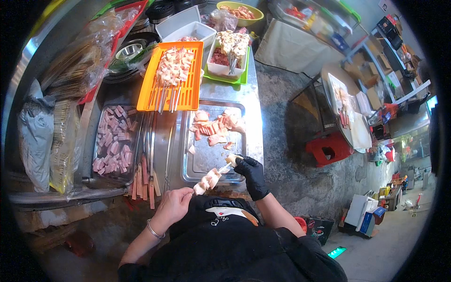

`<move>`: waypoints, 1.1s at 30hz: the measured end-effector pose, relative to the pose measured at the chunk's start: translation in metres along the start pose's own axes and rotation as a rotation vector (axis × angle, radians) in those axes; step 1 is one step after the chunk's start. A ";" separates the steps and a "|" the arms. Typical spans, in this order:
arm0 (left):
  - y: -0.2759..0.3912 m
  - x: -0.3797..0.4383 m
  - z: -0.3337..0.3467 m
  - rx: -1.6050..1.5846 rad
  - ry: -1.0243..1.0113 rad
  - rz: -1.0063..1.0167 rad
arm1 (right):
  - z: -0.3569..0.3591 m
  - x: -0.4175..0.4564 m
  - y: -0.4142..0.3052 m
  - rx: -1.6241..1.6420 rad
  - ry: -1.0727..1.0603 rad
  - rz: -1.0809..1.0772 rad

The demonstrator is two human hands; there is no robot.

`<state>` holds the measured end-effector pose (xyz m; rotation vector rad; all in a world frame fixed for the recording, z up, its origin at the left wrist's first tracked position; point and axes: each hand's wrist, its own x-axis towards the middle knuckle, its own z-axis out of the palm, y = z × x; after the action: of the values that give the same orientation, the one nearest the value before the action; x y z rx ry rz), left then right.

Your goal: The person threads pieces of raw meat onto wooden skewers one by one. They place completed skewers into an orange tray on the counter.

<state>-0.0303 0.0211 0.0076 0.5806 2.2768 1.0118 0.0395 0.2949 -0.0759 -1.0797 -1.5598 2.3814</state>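
My bare left hand [175, 207] is closed around the near end of a skewer [208, 182] threaded with several pale meat pieces. At the skewer's far tip, my right hand [253, 176], in a black glove, pinches a piece of meat [231, 159]; I cannot tell whether the tip has pierced it. Both hands are at the near edge of a shallow metal tray [204, 165]. Raw sliced meat [211, 127] is heaped in that tray's far half, with a few loose bits nearer me.
An orange slotted tray [145, 95] with finished meat skewers [173, 67] overlaps the metal tray's far left. Left of it are a tray of pink meat chunks [114, 141] and long skewers with wooden handles [145, 176]. Behind stands a white tub [225, 70] topped with skewers. A red stool [327, 149] is at right.
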 end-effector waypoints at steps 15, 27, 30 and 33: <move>0.009 -0.008 -0.018 -0.009 0.040 0.030 | -0.005 0.003 -0.041 -0.225 -0.202 -0.191; 0.008 -0.008 -0.016 0.059 0.022 0.024 | 0.003 0.000 -0.055 -0.739 -0.241 -0.493; 0.001 -0.005 -0.004 0.033 0.080 0.105 | 0.011 -0.012 -0.062 -0.908 -0.302 -0.515; 0.003 -0.002 -0.001 0.011 0.062 0.094 | 0.006 -0.010 -0.047 -0.792 -0.225 -0.533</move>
<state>-0.0291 0.0213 0.0112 0.6746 2.3293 1.0765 0.0300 0.3074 -0.0304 -0.3504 -2.5677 1.5818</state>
